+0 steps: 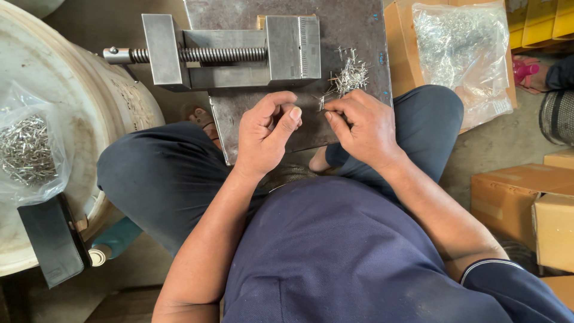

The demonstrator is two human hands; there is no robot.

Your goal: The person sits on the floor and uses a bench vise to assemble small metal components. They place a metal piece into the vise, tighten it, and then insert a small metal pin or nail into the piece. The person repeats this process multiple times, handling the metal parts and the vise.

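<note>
Two hands, left hand (266,134) and right hand (359,128), pinch small metal pins (348,78) together over a steel plate (353,30) beside a vise (239,51).

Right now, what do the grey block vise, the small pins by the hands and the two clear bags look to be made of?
The grey block vise looks like bare machined steel: matt grey faces, a threaded screw. The small pins seem bright metal, thin and glinting. The clear bags look like thin plastic film, creased and see-through. The right hand pinches at the pins; the left hand is beside it.
</note>
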